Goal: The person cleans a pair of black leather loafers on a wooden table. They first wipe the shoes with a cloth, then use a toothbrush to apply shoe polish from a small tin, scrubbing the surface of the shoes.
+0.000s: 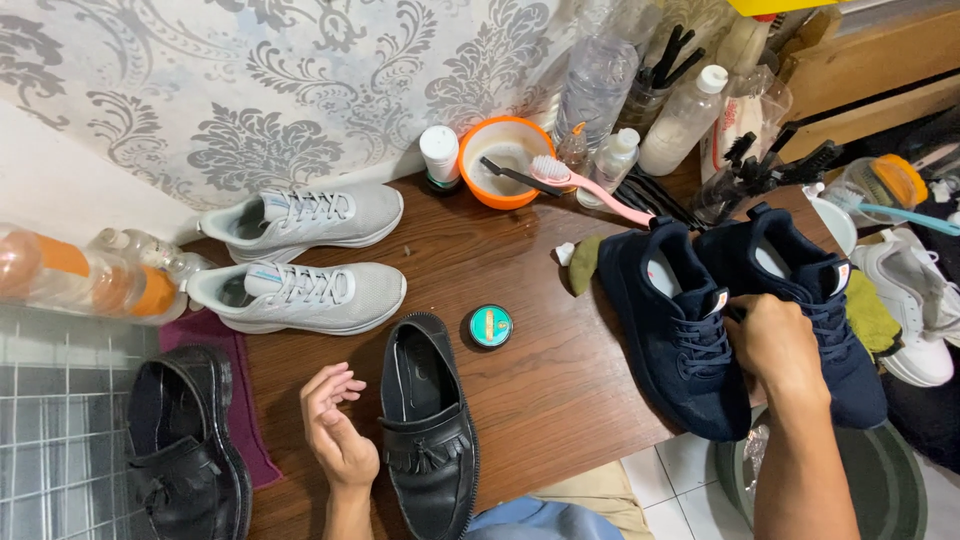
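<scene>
My right hand (775, 340) grips a pair of dark navy sneakers (680, 330) by their inner collars, side by side at the right edge of the wooden table (540, 330). My left hand (335, 425) is open, palm turned right, just left of a black tasselled loafer (430, 440) lying near the front edge. It is close to the loafer's side; I cannot tell whether it touches. A small round tin with a green lid (490, 326) sits just beyond the loafer.
Two grey sneakers (300, 255) lie at the back left. A second black loafer (185, 450) rests on the tiled surface at left. An orange bowl (505, 160) with brushes, a pink toothbrush (590, 185), bottles (600, 80) and white shoes (915, 300) crowd the back and right.
</scene>
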